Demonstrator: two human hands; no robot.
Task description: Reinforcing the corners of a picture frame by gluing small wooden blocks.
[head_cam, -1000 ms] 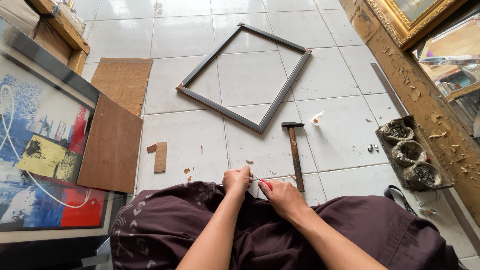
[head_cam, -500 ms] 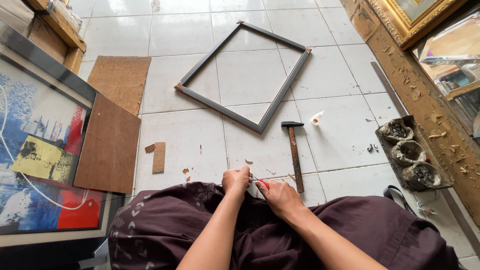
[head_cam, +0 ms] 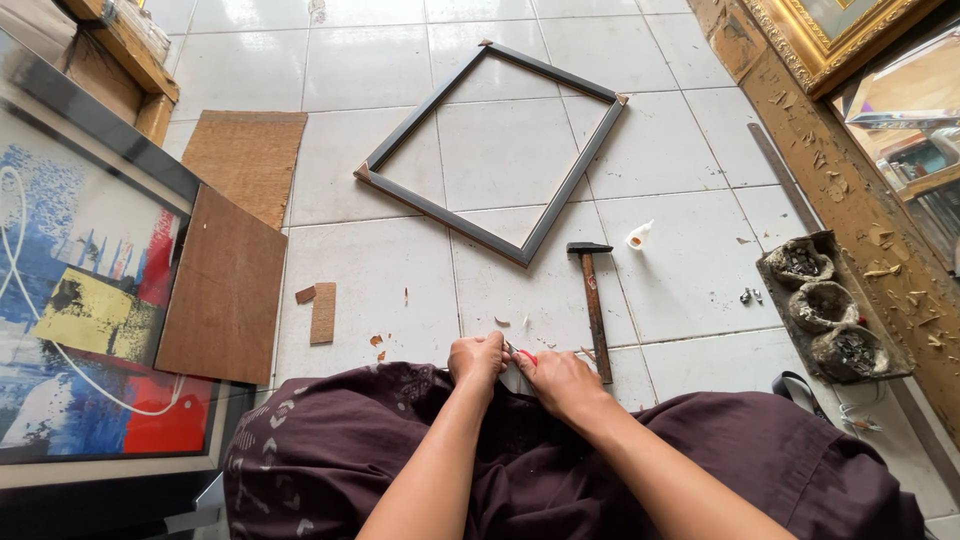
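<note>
Head view looks straight down at a white tiled floor, where the person's left hand (head_cam: 477,360) and right hand (head_cam: 560,380) meet just past the lap, both curled around a small pale piece (head_cam: 516,378) with a red-handled tool (head_cam: 524,355) showing between them (too little of the tool shows to tell its kind or which way it points). The left hand is closed tight on the near edge of the piece; the right hand's fingers fold over the tool, though its grip is mostly hidden. Just beside the right hand lies a hammer (head_cam: 595,305), its long axis running nearly straight away from the person, head at the far end. Beyond it rests an empty dark picture frame (head_cam: 455,215), turned like a diamond with one corner toward the hands. A small white glue bottle (head_cam: 638,236) lies right of the hammer head. To the left sit a brown backing board (head_cam: 225,285), a small strip of wood (head_cam: 323,312) and a framed abstract painting (head_cam: 90,300). At the right edge a dark tray (head_cam: 895,368) holds three round lumpy nests.
</note>
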